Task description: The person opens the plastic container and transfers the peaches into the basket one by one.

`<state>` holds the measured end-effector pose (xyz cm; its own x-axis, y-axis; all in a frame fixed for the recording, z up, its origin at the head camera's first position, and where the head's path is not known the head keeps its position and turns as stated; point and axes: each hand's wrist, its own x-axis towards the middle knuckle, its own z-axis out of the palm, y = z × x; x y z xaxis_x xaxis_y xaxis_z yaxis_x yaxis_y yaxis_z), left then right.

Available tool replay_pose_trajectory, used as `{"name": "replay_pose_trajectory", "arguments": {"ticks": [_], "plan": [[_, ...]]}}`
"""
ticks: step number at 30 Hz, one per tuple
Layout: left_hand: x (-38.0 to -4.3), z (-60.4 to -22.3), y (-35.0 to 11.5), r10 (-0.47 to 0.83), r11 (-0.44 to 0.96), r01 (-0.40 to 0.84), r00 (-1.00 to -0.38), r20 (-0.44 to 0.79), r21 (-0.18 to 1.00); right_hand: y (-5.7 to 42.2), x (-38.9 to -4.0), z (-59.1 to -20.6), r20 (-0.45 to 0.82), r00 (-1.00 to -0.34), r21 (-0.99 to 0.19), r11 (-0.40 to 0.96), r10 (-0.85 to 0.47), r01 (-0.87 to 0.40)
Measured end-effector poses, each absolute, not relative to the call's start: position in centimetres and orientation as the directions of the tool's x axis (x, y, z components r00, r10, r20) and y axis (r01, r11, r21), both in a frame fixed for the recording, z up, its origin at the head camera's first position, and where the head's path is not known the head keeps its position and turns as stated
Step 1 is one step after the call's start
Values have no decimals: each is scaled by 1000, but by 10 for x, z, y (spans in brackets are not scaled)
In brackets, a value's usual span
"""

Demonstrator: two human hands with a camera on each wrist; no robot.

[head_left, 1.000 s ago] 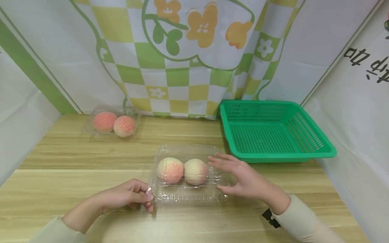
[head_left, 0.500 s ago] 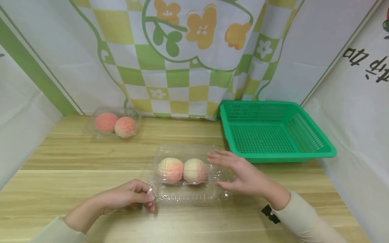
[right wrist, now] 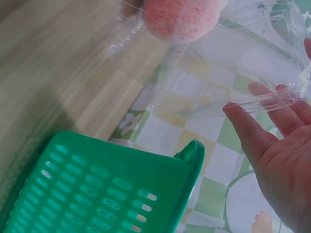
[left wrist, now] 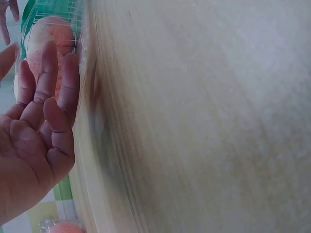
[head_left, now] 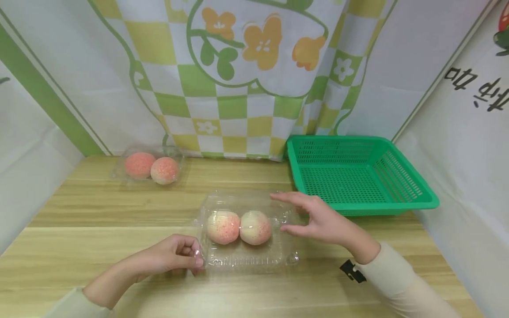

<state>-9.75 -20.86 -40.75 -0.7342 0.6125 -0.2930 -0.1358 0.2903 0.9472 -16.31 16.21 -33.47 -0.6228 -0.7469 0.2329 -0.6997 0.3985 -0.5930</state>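
Note:
A clear plastic fruit box (head_left: 254, 263) holds two pale peaches, a left peach (head_left: 223, 227) and a right peach (head_left: 256, 227), side by side. Its transparent lid (head_left: 238, 201) stands raised over them, its edges hard to make out. At the box's front left corner my left hand (head_left: 169, 258) pinches the rim between thumb and fingers. My right hand (head_left: 324, 221) is at the lid's right side, fingers fairly straight and spread from the thumb. In the right wrist view, fingertips (right wrist: 233, 109) of that hand touch the lid's edge.
A green plastic basket (head_left: 421, 203) stands at the back right, close behind my right hand. Toward the back left lies another clear box (head_left: 129, 152) with two redder peaches. A checkered curtain (head_left: 232, 108) hangs behind the wooden table (head_left: 139, 203).
The lid has tilted up, its front edge leaving the peaches' lower part. My right hand has moved slightly upward with it. My left hand stays at the corner.

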Motion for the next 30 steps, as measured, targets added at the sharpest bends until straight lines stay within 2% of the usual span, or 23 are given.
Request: {"name": "replay_pose_trajectory", "arguments": {"ticks": [6,21,30], "plan": [[-99,-406,-209,596,309,-105,-753,-278,945,159,-172,-325,184,-678,-692,396,-712,-604],[-102,-404,-209,606,319,-78,-750,-267,945,152,-198,-311,176,-753,-792,363,-634,-491],[-105,-404,-210,608,331,-57,-750,-259,942,146,-213,-306,54,-847,-892,357,-529,-279]]}}
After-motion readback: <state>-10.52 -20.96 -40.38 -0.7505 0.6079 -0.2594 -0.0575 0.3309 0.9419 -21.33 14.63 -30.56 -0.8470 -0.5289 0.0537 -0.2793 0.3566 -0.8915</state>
